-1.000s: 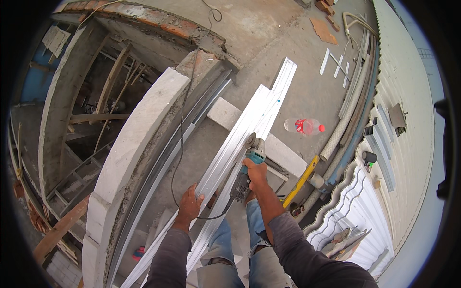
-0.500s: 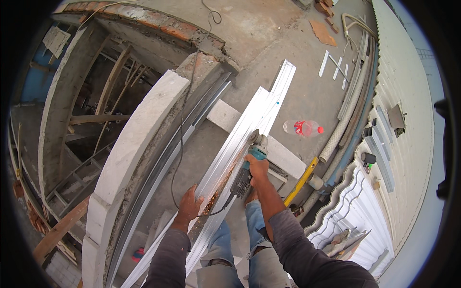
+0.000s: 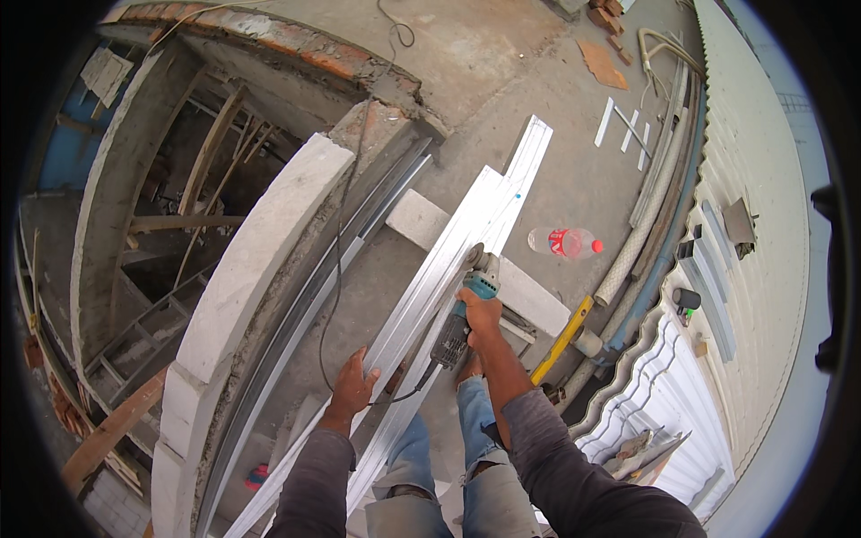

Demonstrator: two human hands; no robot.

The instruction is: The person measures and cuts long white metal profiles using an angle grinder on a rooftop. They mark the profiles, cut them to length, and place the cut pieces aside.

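My right hand (image 3: 482, 314) is wrapped round the teal and black body of an angle grinder (image 3: 453, 332). Its disc (image 3: 473, 255) is against or very near the long silvery metal profiles (image 3: 466, 211); exact contact is hard to tell. My left hand (image 3: 352, 390) grips the left edge of the profiles lower down, fingers along the metal. Beneath the profiles lies a pale block (image 3: 534, 296) on the right, with another pale block (image 3: 418, 217) on the left. The grinder's dark cord (image 3: 327, 359) loops past my left hand.
Left of me a low white block wall (image 3: 260, 260) borders a deep opening with timbers and a ladder (image 3: 148, 336). To the right are a plastic bottle (image 3: 565, 242), a yellow spirit level (image 3: 563, 341), long pipes (image 3: 619, 260) and white corrugated sheets (image 3: 668, 394).
The stream of orange sparks running back from the disc along the metal has gone. Both hands and the grinder stay in nearly the same place.
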